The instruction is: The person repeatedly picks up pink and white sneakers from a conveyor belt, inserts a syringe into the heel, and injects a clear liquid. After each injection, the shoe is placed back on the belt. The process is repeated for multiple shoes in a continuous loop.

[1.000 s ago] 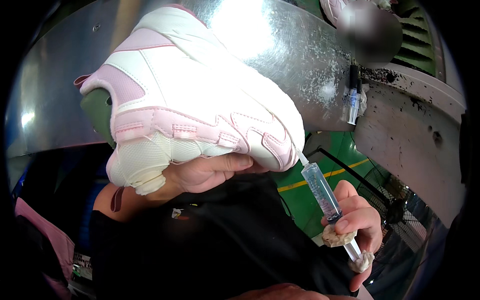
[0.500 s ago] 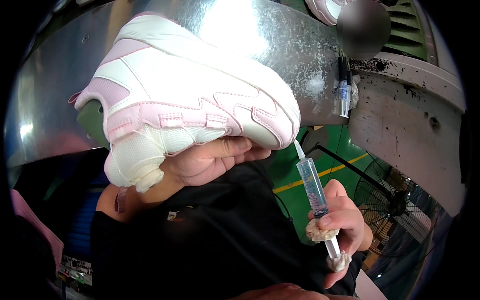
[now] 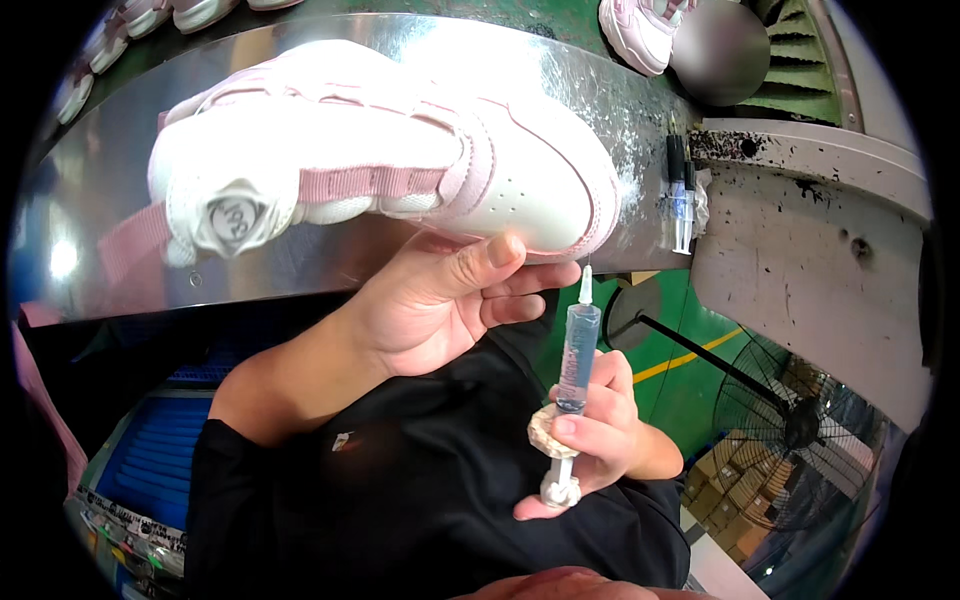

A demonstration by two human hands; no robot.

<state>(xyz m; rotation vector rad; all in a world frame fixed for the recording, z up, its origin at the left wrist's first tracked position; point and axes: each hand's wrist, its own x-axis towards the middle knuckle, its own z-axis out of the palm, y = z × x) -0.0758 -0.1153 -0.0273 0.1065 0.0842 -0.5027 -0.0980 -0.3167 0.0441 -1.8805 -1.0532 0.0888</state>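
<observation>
A white and pink sneaker (image 3: 400, 150) lies lengthwise over the bench edge, its toe to the right and a strap with a round dial facing me. Under its toe end, my left hand (image 3: 430, 300) supports and grips it, thumb up against the side and fingers curled beneath. My right hand (image 3: 605, 425) holds a clear syringe (image 3: 578, 350) upright, filled with clear liquid. The thin tip points up at the lower edge of the toe, close to my left fingertips. Whitish wrapping covers the syringe's finger flange and plunger end; my right thumb lies over the flange.
A shiny metal bench (image 3: 110, 240) runs under the shoe. Black-capped syringes (image 3: 682, 200) lie at its right end, beside a paint-spattered grey panel (image 3: 800, 240). More pink-white shoes (image 3: 635, 35) stand beyond. A floor fan (image 3: 800, 420) is at lower right, blue crates (image 3: 160, 450) at lower left.
The sneaker has rolled, so its strap and toe top now face me instead of its side. My right hand has brought the syringe leftward, more upright, along the toe edge.
</observation>
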